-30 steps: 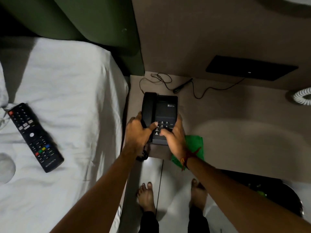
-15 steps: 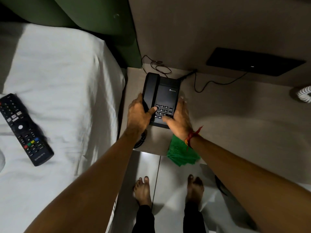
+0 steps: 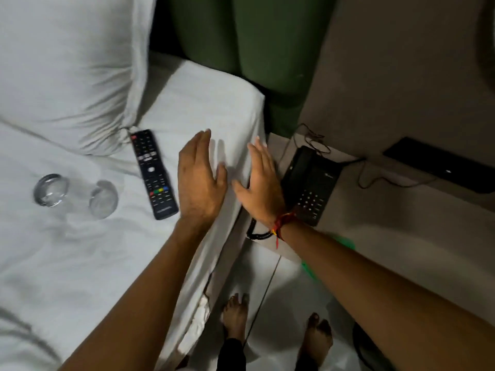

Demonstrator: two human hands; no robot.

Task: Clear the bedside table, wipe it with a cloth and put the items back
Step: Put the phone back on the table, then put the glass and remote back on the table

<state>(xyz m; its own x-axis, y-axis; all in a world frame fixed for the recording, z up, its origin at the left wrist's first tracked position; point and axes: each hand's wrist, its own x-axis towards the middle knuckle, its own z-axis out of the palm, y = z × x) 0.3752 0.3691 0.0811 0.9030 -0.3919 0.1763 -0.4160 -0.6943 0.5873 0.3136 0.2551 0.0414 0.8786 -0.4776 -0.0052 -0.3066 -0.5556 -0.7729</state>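
Observation:
The black telephone (image 3: 310, 183) rests on the beige bedside table (image 3: 388, 218) near the wall, its cords trailing behind it. My left hand (image 3: 199, 180) hovers open over the white bed, just right of the black remote control (image 3: 154, 174). My right hand (image 3: 258, 180) is open above the bed's edge, right beside the phone and holding nothing. A clear drinking glass (image 3: 75, 196) lies on its side on the sheet at the left. A scrap of the green cloth (image 3: 347, 243) shows on the table behind my right forearm.
A white pillow (image 3: 67, 62) lies at the head of the bed against a green padded headboard (image 3: 254, 41). A flat black panel (image 3: 439, 167) sits on the table by the wall. My bare feet (image 3: 235, 317) stand on the light tiled floor.
Both hands have let go of the telephone, which now sits back on the table, and swung left over the bed. The view turned left, bringing the glass and pillow into sight.

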